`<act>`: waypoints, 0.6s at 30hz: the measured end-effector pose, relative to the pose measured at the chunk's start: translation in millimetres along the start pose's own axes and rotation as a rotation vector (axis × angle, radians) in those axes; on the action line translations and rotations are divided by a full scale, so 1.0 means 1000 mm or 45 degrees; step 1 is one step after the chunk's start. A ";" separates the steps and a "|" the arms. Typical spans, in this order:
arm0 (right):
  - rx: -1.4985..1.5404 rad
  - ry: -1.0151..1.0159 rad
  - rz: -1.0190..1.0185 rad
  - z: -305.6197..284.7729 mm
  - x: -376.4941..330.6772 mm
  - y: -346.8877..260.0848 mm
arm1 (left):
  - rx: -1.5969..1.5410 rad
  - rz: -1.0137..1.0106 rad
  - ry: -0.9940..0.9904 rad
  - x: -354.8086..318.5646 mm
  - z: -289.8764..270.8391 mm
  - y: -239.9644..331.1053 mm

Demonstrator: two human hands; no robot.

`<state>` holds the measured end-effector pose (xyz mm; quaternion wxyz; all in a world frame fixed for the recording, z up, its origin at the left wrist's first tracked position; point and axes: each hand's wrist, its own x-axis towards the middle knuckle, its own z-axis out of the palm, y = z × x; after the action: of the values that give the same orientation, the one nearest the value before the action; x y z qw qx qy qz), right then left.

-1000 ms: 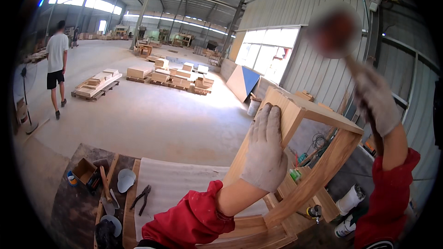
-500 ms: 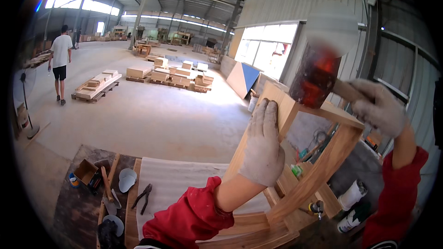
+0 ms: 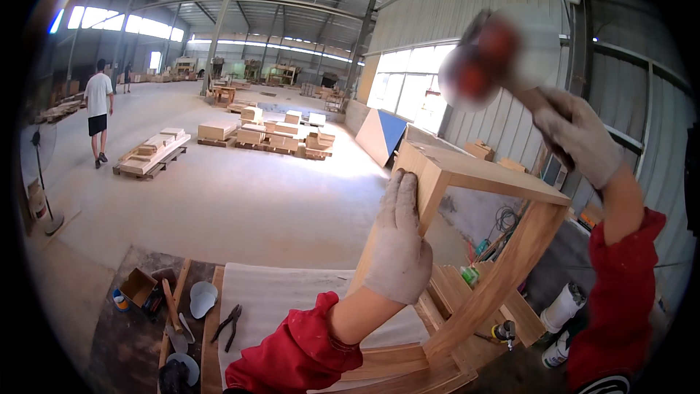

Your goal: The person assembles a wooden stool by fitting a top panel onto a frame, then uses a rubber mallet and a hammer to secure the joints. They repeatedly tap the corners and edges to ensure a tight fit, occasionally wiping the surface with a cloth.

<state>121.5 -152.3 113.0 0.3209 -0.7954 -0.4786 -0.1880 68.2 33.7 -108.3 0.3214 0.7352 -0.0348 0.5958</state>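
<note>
The wooden frame (image 3: 503, 270) stood tilted right beside the left fingers, its side board (image 3: 429, 182) directly under them and its top board (image 3: 485, 168) just beyond their tips, to the right. The work in hand looked like a hammering step, with one hand steadying and the other wielding the tool. As a judgement, a further blow would call for a firm brace from the left palm, fingertips clear of the struck edge, and a square swing onto the top board.

The gloved left hand (image 3: 401, 248) was spread flat, its fingers straight and close together, pressed to the side board without gripping it. The gloved right hand (image 3: 583, 135) was curled closed around the handle of a mallet (image 3: 496, 47); the head, blurred red and pale, hung up and left of those fingers, above the top board and apart from it.

Below and left of the left fingers lay a white sheet (image 3: 277, 288), with pliers (image 3: 227, 327) on its near edge; farther left were a wooden-handled tool (image 3: 171, 305) and an open box (image 3: 138, 288). Below the right fingers stood a white bucket (image 3: 564, 306). Well beyond the left fingertips, a person in a white shirt (image 3: 98, 95) was out on the floor near stacked boards (image 3: 153, 149).
</note>
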 end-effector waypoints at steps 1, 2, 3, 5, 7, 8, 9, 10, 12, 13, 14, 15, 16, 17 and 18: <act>0.073 0.086 0.059 0.003 0.003 0.001 | -0.001 0.019 0.001 0.001 0.000 0.002; 0.163 0.155 0.108 0.011 0.009 0.005 | 0.020 0.025 0.008 0.000 -0.001 0.001; 0.102 0.052 0.107 0.019 0.013 0.010 | 0.049 0.037 0.029 0.001 0.000 -0.002; -0.094 -0.231 -0.016 0.028 0.022 0.027 | 0.086 0.050 0.057 -0.001 0.008 -0.012; -0.217 -0.374 0.035 0.027 0.019 0.001 | 0.087 0.039 0.043 -0.003 -0.004 -0.008; -0.196 -0.252 -0.009 0.021 0.017 0.002 | 0.069 0.040 0.048 0.000 -0.006 -0.008; -0.168 -0.156 -0.042 0.019 0.018 0.014 | 0.009 0.057 0.033 0.000 -0.004 -0.011; -0.133 -0.063 -0.078 0.018 0.018 0.025 | -0.043 0.072 0.020 0.003 0.002 -0.013; 0.000 0.173 0.029 0.015 0.007 0.023 | -0.098 0.045 0.034 0.002 0.008 -0.014; 0.038 0.161 0.002 0.030 0.010 0.031 | -0.035 0.001 0.073 -0.001 0.000 -0.020; -0.207 0.268 0.083 -0.004 -0.018 0.015 | -0.183 0.088 0.093 0.006 0.027 -0.004; -0.113 0.004 0.054 0.009 -0.006 0.048 | 0.056 0.103 0.100 0.003 0.011 -0.015; -0.123 -0.210 0.033 0.011 -0.002 0.058 | 0.123 0.098 0.117 0.001 -0.002 -0.013; -0.099 -0.245 0.015 0.007 -0.002 0.062 | 0.102 0.102 0.117 -0.001 0.003 -0.011; -0.117 -0.250 0.027 -0.008 -0.008 0.061 | 0.024 0.124 0.112 0.000 0.011 -0.009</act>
<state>171.9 -183.7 93.2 0.2376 -0.8289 -0.4902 -0.1276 81.9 35.0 -113.3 0.2863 0.7088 -0.0506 0.6427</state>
